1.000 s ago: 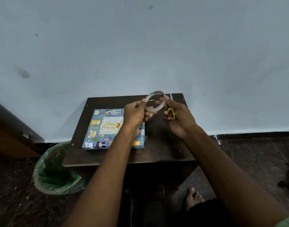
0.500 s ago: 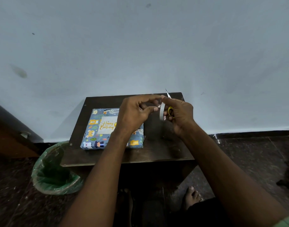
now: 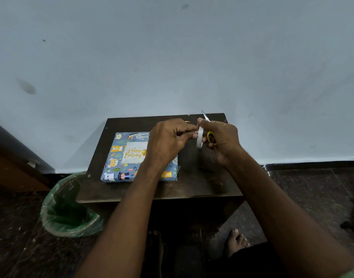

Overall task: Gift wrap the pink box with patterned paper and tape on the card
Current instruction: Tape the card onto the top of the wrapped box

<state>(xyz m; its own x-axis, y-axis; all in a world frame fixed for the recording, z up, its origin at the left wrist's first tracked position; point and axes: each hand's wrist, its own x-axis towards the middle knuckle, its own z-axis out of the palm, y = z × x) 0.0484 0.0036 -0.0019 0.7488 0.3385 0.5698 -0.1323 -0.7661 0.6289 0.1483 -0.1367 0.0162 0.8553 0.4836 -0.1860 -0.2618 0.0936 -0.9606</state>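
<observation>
The box (image 3: 120, 169), wrapped in blue animal-print paper, lies on the left half of the small dark table (image 3: 202, 183). A white "Happy Birthday" card (image 3: 133, 152) rests on its top, partly hidden by my left wrist. Above the table's middle, my right hand (image 3: 222, 141) holds yellow-handled scissors (image 3: 210, 135) with the blades pointing up, and it also grips a clear tape roll (image 3: 199, 137), seen edge-on. My left hand (image 3: 168, 141) pinches at the roll's edge with thumb and fingertips.
A bin lined with a green bag (image 3: 67, 207) stands on the floor at the table's left front corner. A pale wall rises right behind the table. My bare foot (image 3: 237, 240) is on the dark floor under the table's right side.
The tape roll has turned from facing me as a ring to edge-on. My left hand has moved from holding the ring to pinching at its edge. Both hands stay above the table.
</observation>
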